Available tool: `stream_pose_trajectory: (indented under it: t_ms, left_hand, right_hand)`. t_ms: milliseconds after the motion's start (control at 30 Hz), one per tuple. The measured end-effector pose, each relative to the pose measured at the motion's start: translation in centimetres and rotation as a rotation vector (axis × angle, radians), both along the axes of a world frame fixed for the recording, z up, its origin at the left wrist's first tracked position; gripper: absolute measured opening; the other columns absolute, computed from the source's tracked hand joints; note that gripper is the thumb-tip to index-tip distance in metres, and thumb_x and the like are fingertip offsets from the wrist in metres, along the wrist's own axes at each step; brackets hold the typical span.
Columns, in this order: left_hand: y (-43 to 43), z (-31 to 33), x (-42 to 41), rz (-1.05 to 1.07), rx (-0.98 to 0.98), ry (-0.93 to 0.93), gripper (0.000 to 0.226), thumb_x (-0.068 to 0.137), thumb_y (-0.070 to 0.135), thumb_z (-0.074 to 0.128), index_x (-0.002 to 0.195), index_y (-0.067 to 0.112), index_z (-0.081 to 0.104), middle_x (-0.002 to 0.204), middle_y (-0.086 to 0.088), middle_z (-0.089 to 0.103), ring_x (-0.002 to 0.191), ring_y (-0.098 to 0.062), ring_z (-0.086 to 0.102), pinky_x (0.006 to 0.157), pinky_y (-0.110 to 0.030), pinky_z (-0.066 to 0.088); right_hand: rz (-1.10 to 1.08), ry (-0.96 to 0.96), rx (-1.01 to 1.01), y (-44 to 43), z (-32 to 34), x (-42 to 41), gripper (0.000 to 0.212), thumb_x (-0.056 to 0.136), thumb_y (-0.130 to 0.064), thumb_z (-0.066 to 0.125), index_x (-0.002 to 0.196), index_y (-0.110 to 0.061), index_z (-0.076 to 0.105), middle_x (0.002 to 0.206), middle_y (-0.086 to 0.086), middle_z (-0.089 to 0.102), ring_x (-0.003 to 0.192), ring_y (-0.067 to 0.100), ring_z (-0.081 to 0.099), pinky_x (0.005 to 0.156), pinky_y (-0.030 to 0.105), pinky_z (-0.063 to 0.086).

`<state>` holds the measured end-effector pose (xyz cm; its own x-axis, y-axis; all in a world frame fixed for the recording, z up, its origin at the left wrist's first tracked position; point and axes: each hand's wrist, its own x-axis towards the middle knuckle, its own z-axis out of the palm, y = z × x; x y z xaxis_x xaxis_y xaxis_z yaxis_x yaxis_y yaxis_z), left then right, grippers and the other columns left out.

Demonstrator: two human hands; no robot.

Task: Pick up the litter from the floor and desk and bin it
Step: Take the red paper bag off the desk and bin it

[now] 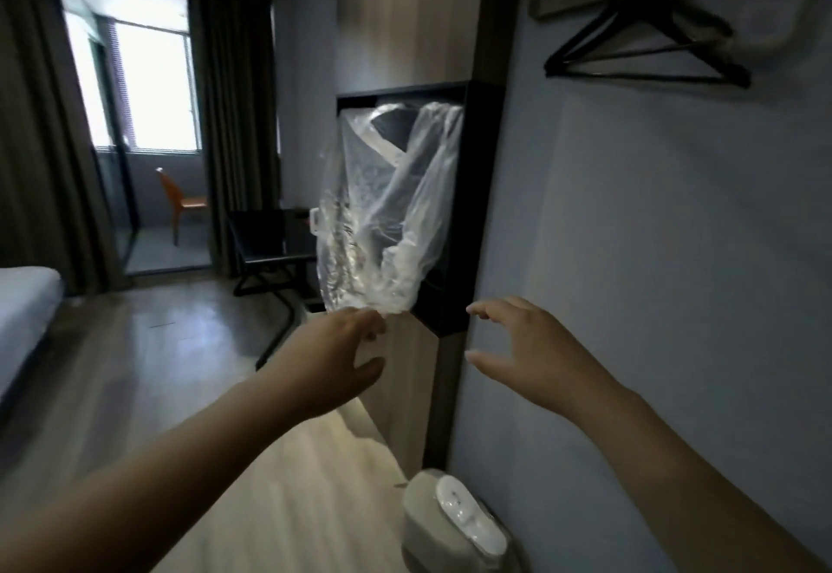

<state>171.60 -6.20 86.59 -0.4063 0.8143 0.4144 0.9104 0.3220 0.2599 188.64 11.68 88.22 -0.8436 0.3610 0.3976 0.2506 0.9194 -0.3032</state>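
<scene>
Counted: one clear crumpled plastic bag (387, 212); two bare hands; one pale rounded container (416, 523) at the foot of the grey wall (653, 257); black coat hangers (644, 45) on that wall, apparently two, overlapping and blurred; one black metal-framed chair (270, 248); one orange chair (180, 198) beyond the glass by the window; one bed with a white sheet (22, 302) at far left.

Location of the plastic bag: up in the air, in front of the black-framed wall recess (468, 212), rising from a bunched lower end just above the left hand, well clear of the pale wood floor (157, 347). Smeared by motion along its left edge.

Left hand (346, 347): arm stretched forward, fingertips up against the bunched lower end of the bag, thumb held apart beneath them. Contact evident; whether pinched between the fingers cannot be told.

Right hand (517, 347): arm stretched forward alongside, fingers and thumb spread in a loose open claw, nothing held and nothing touched. Just beside the bag's lower end, close in front of the grey wall.

Pale rounded container: low in view beneath the right forearm, against the wall, with a glossy white piece on top. Nature of that piece not determinable.

Writing and labels: dark marks on the white piece too blurred to read.
</scene>
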Motion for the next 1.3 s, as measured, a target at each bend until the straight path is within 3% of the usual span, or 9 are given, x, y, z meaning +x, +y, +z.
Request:
stream_pose_trajectory:
  t_ms: [167,300,467,633,767,1300]
  left_hand:
    - [-3.8,0.4,-7.4,0.117,0.035,-0.023,0.032,0.084,0.035,0.065,0.115,0.027,0.059,0.108,0.011,0.059,0.095,-0.008,0.060,0.077,-0.019,0.048]
    - [-4.5,0.7,-13.1,0.178,0.094,-0.043,0.035,0.084,0.036,0.065,0.117,0.027,0.059,0.111,0.011,0.060,0.096,-0.006,0.059,0.081,-0.025,0.052]
    - [-3.5,0.3,-21.0,0.236,0.089,-0.048,0.028,0.085,0.034,0.063,0.112,0.028,0.058,0.109,0.010,0.059,0.095,-0.008,0.060,0.081,-0.030,0.053]
    - [-0.6,0.8,-30.2,0.300,0.092,-0.039,0.031,0.086,0.035,0.063,0.115,0.028,0.058,0.112,0.012,0.059,0.098,-0.003,0.057,0.084,-0.022,0.051]
    - [1.2,1.3,-38.1,0.384,0.102,-0.034,0.032,0.087,0.037,0.061,0.118,0.029,0.056,0.115,0.013,0.058,0.100,-0.002,0.056,0.086,-0.024,0.052]
    - [0.3,0.4,-73.4,0.433,0.074,-0.037,0.035,0.087,0.040,0.059,0.120,0.030,0.055,0.117,0.013,0.057,0.101,-0.003,0.056,0.087,-0.024,0.051]
  right_hand:
    - [0.107,0.024,0.026,-2.0,1.4,-9.3,0.050,0.084,-0.040,0.068,0.131,-0.027,0.054,0.128,-0.009,0.053,0.114,0.006,0.052,0.093,0.022,0.042]
    - [0.182,0.054,0.025,-2.3,1.8,-16.9,0.047,0.083,-0.039,0.069,0.127,-0.027,0.056,0.123,-0.011,0.055,0.113,0.005,0.052,0.089,0.018,0.039]
    - [0.268,0.065,0.030,-0.3,1.1,-26.5,0.049,0.082,-0.039,0.069,0.128,-0.027,0.057,0.122,-0.012,0.055,0.113,0.002,0.051,0.093,0.018,0.039]
    - [0.340,0.079,0.050,3.1,1.7,-37.4,0.048,0.083,-0.040,0.067,0.128,-0.029,0.055,0.126,-0.012,0.054,0.114,0.003,0.050,0.094,0.020,0.039]
    - [0.408,0.087,0.072,5.3,2.5,-46.8,0.047,0.085,-0.040,0.066,0.129,-0.028,0.055,0.125,-0.012,0.055,0.113,0.003,0.049,0.094,0.018,0.038]
    - [0.377,0.007,0.056,6.3,0.0,-81.8,0.048,0.085,-0.045,0.063,0.130,-0.031,0.052,0.122,-0.018,0.053,0.113,-0.001,0.049,0.095,0.017,0.040]
